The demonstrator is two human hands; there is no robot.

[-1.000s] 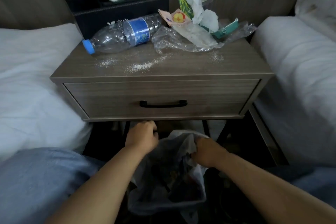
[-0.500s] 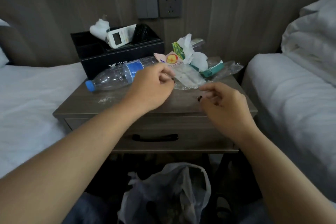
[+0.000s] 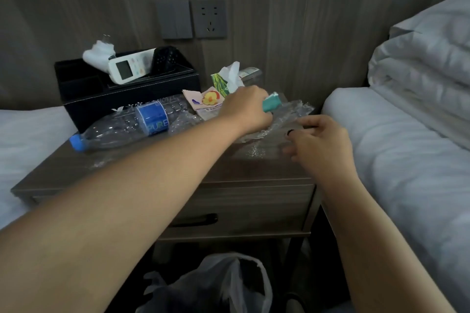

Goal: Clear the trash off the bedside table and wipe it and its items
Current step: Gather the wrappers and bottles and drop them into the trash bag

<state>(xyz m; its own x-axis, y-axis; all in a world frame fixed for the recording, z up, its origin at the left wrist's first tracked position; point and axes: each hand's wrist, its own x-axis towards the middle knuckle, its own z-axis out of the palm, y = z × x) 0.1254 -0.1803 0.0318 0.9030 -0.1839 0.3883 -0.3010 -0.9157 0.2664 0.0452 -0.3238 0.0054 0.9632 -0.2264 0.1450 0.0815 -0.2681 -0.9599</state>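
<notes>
Plainly, "PURE" on the bottle's blue label [image 3: 152, 119]

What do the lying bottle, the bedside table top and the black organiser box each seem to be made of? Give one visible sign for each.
Bottle: clear thin plastic, see-through and dented.
Table top: probably wood-look laminate, with matte grey-brown grain.
Organiser box: possibly faux leather, matte black with pale edge stitching.

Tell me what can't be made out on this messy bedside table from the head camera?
- What the left hand grips: its back hides the fingers; only a teal wrapper pokes out.
- Small print on the fruit-picture packet: too small and blurred.
- Contents of the trash bag: dark, cut off by the bottom edge.
- Black organizer box compartments: too shadowed.
</notes>
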